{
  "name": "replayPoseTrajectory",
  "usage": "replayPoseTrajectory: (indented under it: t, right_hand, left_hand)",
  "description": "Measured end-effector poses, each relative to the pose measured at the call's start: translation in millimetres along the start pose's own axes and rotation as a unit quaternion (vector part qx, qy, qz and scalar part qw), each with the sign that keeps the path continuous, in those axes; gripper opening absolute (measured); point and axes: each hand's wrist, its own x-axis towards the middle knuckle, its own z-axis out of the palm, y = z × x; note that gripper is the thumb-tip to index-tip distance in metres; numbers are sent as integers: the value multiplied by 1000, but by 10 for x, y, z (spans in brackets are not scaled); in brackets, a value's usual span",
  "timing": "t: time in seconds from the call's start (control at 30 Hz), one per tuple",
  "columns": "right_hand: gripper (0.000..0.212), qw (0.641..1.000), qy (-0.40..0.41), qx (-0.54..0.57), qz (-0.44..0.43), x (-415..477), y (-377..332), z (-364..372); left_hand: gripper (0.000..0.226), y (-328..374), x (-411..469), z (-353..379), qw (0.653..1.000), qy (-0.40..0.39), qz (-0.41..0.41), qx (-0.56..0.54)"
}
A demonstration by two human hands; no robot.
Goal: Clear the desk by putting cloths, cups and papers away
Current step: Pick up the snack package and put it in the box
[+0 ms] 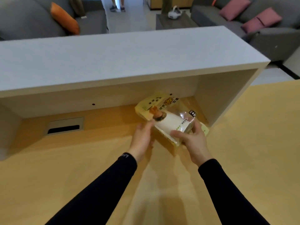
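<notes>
- A pale wooden bench (pixel 81 168) fills the foreground, topped by a white shelf (pixel 129 59) that forms an open cubby over its far edge.
- Beyond the shelf lie grey sofas, one orange cushion (pixel 65 18) and two pink cushions (pixel 253 15).
- A metal cable hatch (pixel 65 125) sits in the bench under the shelf, well left of the hands.
- Both arms, in black sleeves, reach forward toward the cubby.
- The left hand (pixel 142 137) grips the left edge of a sleeve of white paper cups (pixel 170 124) in clear wrap; the right hand (pixel 193 140) clasps its near end.
- One cup sleeve lies tilted at the right end of the cubby, over one yellow printed packet (pixel 149 104).
</notes>
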Motion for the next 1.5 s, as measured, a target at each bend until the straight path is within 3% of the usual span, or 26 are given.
replayPoseTrajectory:
  t: [0.07, 0.13, 0.27, 0.37, 0.57, 0.67, 0.77, 0.93, 1.1, 1.37, 1.5]
  right_hand:
    - [70, 997, -75, -17, -16, -163, -91, 54]
    - [74, 987, -152, -38, -21, -305, -145, 162]
    - [92, 964, -263, -23, -11, -537, -140, 634]
    - [114, 949, -315, -8, -11, -807, -106, 1158]
    - [112, 921, -380, -43, -76, -1679, -121, 2301]
    - [99, 900, -420, -56, -106, -2169, -100, 2873]
    - [83, 886, -442, -53, -130, -2746, -31, 3457]
    - [85, 878, -449, -45, -156, -3852, 157, 4297]
    - [55, 878, -449, -42, -163, -4615, 295, 4951]
    - [81, 861, -464, -91, -185, -5249, 444, 5947]
    - [75, 853, -467, -118, -199, -5307, 551, 6460]
  left_hand:
    - [74, 84, -130, -374, 994, 96, 15, -51]
    - [73, 204, -309, -764, 981, 148, 40, -118]
    - [37, 267, -831, -1402, 976, 186, 84, -70]
    - [28, 162, -1262, -1850, 958, 252, 107, -87]
    - [19, -58, -2217, -2874, 912, 355, 161, -128]
    - [15, -137, -2729, -3423, 888, 395, 194, -134]
    - [21, -246, -3284, -4018, 868, 424, 225, -130]
    - [23, -473, -4210, -4981, 849, 445, 258, -119]
    - [28, -666, -4837, -5732, 827, 485, 264, -107]
    - [36, -952, -5178, -6704, 808, 519, 248, -128]
    - [42, -996, -5125, -7091, 801, 538, 225, -134]
